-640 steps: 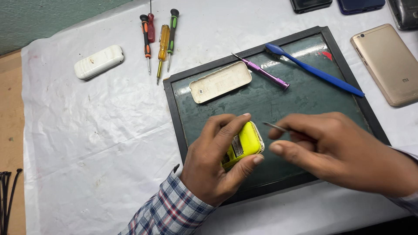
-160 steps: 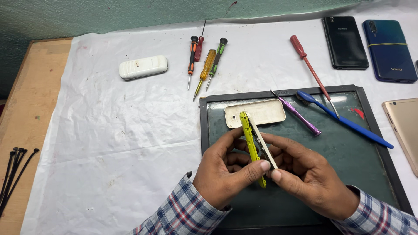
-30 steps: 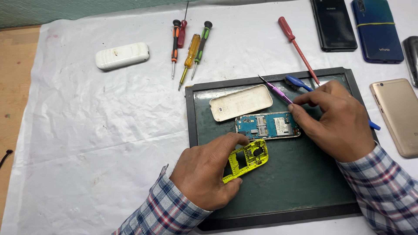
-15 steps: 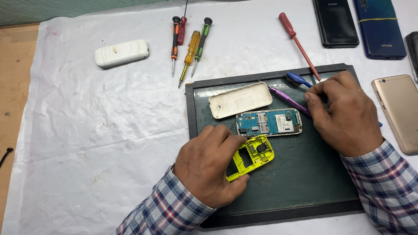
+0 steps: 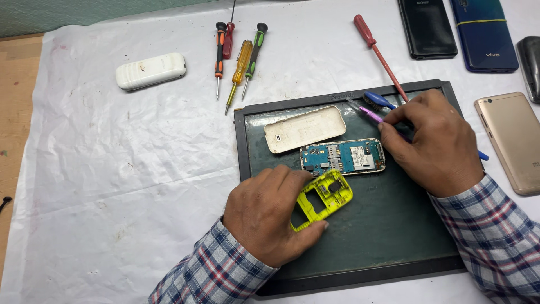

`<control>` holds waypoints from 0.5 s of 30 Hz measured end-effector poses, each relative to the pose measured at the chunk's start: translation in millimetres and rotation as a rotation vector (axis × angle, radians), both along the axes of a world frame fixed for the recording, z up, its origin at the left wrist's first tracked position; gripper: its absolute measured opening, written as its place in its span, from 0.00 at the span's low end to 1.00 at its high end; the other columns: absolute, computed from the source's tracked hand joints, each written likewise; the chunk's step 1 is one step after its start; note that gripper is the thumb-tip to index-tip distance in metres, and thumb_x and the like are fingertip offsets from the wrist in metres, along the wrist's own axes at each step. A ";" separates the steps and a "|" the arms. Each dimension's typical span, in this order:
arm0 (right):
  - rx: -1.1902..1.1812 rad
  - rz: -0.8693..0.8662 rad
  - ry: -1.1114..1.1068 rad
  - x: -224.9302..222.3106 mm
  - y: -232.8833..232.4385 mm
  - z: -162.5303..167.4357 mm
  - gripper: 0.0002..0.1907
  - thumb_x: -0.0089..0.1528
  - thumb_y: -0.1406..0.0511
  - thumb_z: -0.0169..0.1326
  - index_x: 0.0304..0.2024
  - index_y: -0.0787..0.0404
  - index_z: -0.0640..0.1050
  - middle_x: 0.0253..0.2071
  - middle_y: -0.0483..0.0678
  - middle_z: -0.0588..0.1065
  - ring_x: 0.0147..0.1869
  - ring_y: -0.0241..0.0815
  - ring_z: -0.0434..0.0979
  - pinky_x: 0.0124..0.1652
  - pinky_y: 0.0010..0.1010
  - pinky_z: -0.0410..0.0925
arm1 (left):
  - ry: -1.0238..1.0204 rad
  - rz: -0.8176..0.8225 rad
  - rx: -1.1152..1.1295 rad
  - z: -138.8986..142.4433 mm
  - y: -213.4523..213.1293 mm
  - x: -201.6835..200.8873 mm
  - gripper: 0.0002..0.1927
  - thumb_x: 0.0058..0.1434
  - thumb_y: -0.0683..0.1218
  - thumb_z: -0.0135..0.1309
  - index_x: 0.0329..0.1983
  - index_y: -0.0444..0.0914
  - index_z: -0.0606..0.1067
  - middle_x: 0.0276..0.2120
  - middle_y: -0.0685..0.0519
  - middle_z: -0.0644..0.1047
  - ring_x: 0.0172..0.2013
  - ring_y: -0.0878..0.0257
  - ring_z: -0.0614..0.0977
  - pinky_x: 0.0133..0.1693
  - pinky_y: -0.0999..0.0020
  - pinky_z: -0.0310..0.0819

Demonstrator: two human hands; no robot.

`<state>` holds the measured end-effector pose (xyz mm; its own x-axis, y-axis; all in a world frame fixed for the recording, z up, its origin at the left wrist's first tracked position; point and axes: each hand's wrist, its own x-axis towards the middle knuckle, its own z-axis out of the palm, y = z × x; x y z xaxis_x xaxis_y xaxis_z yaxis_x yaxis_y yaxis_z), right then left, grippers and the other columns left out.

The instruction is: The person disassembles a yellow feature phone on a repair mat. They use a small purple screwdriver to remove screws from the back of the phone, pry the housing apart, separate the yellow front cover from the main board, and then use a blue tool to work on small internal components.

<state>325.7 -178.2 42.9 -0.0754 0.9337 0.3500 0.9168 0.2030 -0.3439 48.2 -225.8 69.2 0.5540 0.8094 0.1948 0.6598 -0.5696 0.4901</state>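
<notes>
My left hand [image 5: 270, 217] grips a yellow phone frame [image 5: 323, 197] lying on the dark green work mat [image 5: 388, 236]. Just above it rests the bare blue circuit board [image 5: 343, 157], and beyond that a white back cover [image 5: 304, 128]. At the mat's far right corner my right hand [image 5: 433, 143] closes its fingers on a purple-handled tool [image 5: 368, 114], with a blue brush [image 5: 378, 100] right beside it.
Three screwdrivers [image 5: 239, 59] and a red-handled one [image 5: 379, 48] lie on the white plastic sheet behind the mat. A white phone [image 5: 151, 71] sits far left. Black [image 5: 427, 28], blue [image 5: 484, 34] and gold [image 5: 512, 141] smartphones line the right side.
The phone has been taken apart: board and yellow frame now lie on the mat. Over the last second my right hand went from the board to the purple tool.
</notes>
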 end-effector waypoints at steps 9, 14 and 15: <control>0.060 0.038 0.448 -8.7 -19.5 24.4 0.10 0.69 0.69 0.52 0.44 0.73 0.70 0.34 0.49 0.77 0.33 0.33 0.77 0.31 0.23 0.69 | 0.017 0.053 -0.015 0.4 -1.2 0.2 0.27 0.48 0.59 0.67 0.42 0.35 0.77 0.34 0.47 0.74 0.33 0.54 0.79 0.28 0.57 0.74; 0.016 0.136 0.626 -5.3 -26.2 17.7 0.10 0.69 0.71 0.55 0.49 0.72 0.71 0.33 0.52 0.76 0.33 0.34 0.79 0.32 0.22 0.72 | 0.009 -0.005 0.001 2.8 -3.3 4.1 0.35 0.51 0.64 0.66 0.48 0.33 0.76 0.29 0.46 0.77 0.29 0.53 0.80 0.26 0.56 0.74; 0.029 0.165 0.628 -2.2 -26.6 16.0 0.09 0.69 0.71 0.56 0.49 0.72 0.72 0.34 0.52 0.77 0.35 0.34 0.79 0.33 0.23 0.74 | -0.019 -0.007 0.009 3.2 -3.4 4.8 0.38 0.51 0.65 0.65 0.51 0.31 0.75 0.28 0.44 0.78 0.27 0.53 0.80 0.24 0.56 0.74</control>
